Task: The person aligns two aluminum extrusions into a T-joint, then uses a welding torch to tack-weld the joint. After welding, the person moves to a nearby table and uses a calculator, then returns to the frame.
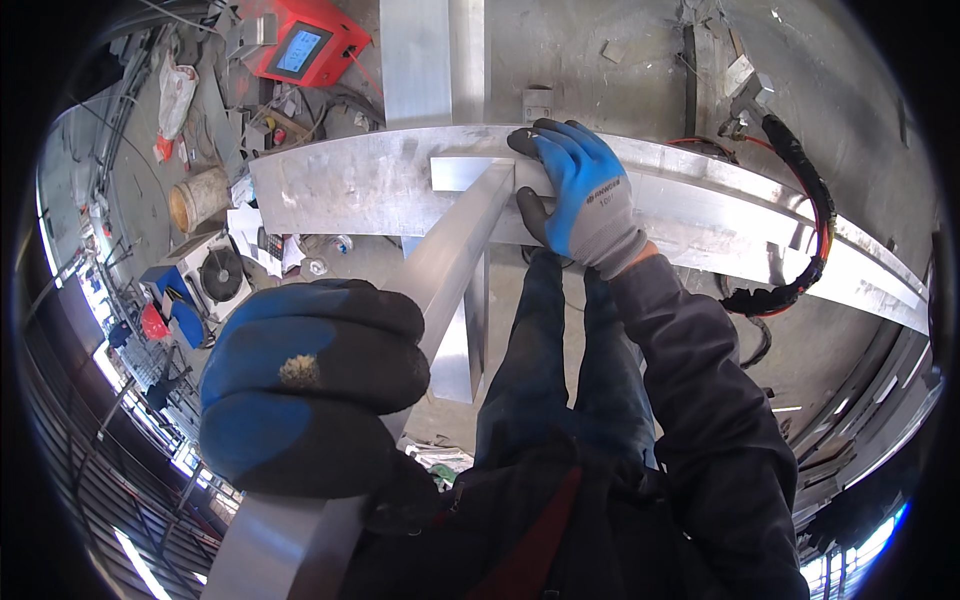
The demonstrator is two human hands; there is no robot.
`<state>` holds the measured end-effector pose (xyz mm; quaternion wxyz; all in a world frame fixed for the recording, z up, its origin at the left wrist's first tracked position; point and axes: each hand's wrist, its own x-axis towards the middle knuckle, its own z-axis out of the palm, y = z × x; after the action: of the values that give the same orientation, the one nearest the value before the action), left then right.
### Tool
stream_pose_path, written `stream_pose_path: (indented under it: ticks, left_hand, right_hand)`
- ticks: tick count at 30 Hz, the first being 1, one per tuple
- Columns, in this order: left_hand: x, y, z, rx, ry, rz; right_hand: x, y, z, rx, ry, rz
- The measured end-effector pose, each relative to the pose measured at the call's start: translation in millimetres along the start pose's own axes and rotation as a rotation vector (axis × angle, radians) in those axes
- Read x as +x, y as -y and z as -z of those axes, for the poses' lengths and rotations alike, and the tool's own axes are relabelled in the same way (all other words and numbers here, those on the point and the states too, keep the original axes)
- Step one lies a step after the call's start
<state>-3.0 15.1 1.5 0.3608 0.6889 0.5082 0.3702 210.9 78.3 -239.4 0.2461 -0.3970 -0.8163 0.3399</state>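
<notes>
A long square aluminium bar (455, 250) runs from the lower left up to a wide aluminium cross beam (370, 185). My left hand (310, 385), in a blue and black work glove, is wrapped around the near part of the bar. My right hand (580, 195), in a blue and grey glove, lies over the cross beam right beside where the bar's far end meets it, fingers curled over the beam's far edge. A small flat aluminium plate (455, 172) sits at that joint.
A red welding machine with a screen (305, 48) stands on the concrete floor at the upper left, near a metal can (198, 198) and scattered tools. A black sleeved welding cable (810, 215) loops over the beam's right part. Another upright aluminium section (430, 60) rises beyond the beam.
</notes>
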Motion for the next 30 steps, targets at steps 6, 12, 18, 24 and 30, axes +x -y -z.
stream_pose_path:
  ticks: [6,12,18,24,30]
  left_hand:
    - [-1,-3,0,0.009,0.004,0.027]
    - [-2,2,1,-0.008,0.001,-0.026]
    - [-4,11,1,-0.022,-0.006,-0.075]
    - [-6,22,6,-0.024,-0.017,-0.13]
    - [-18,36,18,-0.003,-0.051,-0.173]
  right_hand:
    - [0,-2,1,-0.049,0.094,0.01]
    - [-1,-4,-5,-0.104,0.133,0.002]
    - [-2,-7,-10,-0.139,0.143,-0.008]
    - [-2,-8,-17,-0.214,0.063,0.05]
    - [-6,-7,-17,-0.326,0.191,-0.026]
